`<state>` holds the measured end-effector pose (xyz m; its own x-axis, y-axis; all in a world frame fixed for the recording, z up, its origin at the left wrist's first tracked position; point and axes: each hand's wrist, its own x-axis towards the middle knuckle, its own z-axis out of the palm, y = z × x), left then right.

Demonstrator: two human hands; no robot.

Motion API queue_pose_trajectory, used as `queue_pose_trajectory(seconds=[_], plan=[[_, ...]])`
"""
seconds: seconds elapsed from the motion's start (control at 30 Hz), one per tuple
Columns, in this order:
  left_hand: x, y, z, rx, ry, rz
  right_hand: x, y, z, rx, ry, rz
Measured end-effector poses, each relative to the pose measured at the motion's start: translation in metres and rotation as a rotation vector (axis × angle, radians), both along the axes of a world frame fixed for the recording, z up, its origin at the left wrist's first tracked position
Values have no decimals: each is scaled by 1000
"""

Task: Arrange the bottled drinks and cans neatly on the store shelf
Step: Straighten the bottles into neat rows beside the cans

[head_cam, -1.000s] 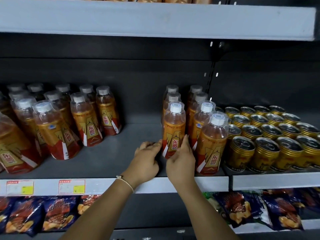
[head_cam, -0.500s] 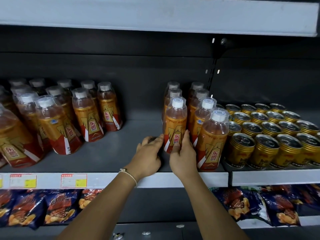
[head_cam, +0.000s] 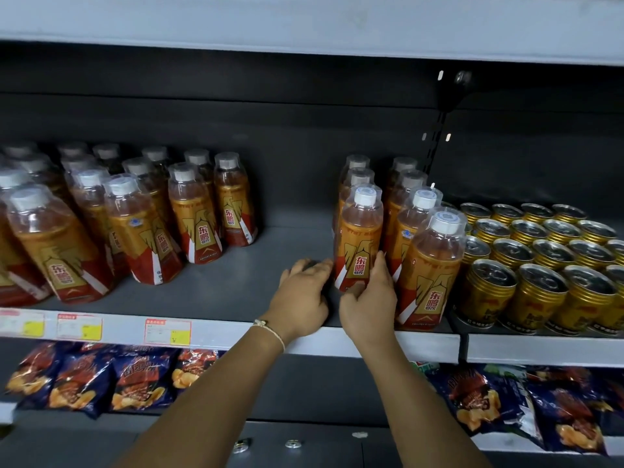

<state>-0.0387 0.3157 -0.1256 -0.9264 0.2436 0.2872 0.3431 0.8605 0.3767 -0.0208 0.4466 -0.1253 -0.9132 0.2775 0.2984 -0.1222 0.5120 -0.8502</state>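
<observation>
fingers (head_cam: 378, 265) round btl (head_cam: 358, 238) base

Shelf (head_cam: 216, 298) layout as I see it.
Bottle group (head_cam: 135, 224) left, gap mid-shelf, bottle rows (head_cam: 398, 231) right of it, cans (head_cam: 540, 261) rightmost; snack bags (head_cam: 101, 376) on the shelf below.

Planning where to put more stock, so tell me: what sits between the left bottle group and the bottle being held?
Only bare grey shelf and the left hand beside the held bottle, per the head view.
</observation>
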Motion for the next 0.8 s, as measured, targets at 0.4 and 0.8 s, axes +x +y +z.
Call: queue_pose_trajectory(seconds=[0.4, 0.8], plan=[[17, -104, 28, -124, 96, 167, 15, -35, 8, 176, 471, 154], [15, -171, 20, -42, 105, 192, -72, -150, 34, 257, 116, 291]])
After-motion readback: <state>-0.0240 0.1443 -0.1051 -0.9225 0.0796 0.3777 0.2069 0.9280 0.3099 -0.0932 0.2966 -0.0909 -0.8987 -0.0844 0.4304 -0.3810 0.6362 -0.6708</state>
